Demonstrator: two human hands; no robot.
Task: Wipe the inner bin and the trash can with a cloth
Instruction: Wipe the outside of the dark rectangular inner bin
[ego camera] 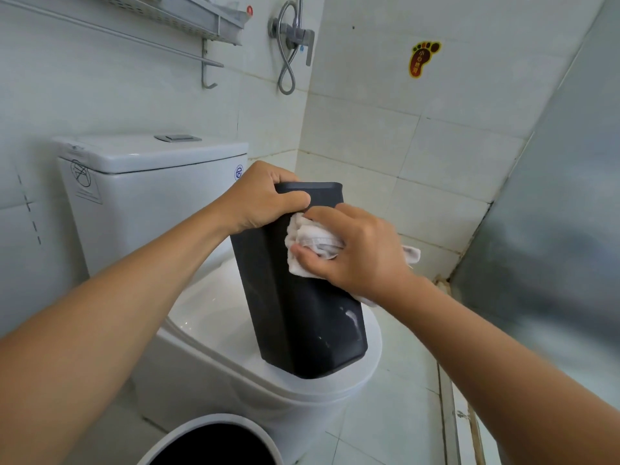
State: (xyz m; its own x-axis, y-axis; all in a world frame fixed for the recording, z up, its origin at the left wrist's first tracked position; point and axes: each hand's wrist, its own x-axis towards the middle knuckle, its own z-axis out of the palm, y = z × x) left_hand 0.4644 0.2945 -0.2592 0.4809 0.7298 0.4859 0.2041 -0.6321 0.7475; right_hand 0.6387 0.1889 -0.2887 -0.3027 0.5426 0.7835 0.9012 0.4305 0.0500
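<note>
Nearest you, at the bottom edge: the trash can (214,441), white rim, dark open interior, standing on the floor tiles just in front of the toilet (208,330).

Mid-field: the inner bin (302,317), dark grey, stands inverted on the closed toilet lid, tilted, its upper end leaning toward the cistern (147,182). Its lower end rests near the front edge of the lid. Pale smudges show on the lower right face.

Your left hand (261,199) grips the bin's top left corner; thumb lies across the near face, fingers curl over the far edge.

Your right hand (355,250) holds the cloth (312,243), white and bunched, pressed against the upper near face of the bin. Thumb and fingers are curled round the wad; a loose end of cloth sticks out behind the hand on the right.

Far field: tiled wall with a shower mixer (295,35) and looped hose, a metal shelf (188,15) with rail at upper left, a foot-shaped sticker (423,58) on the right wall. Frosted panel (553,213) at far right.
</note>
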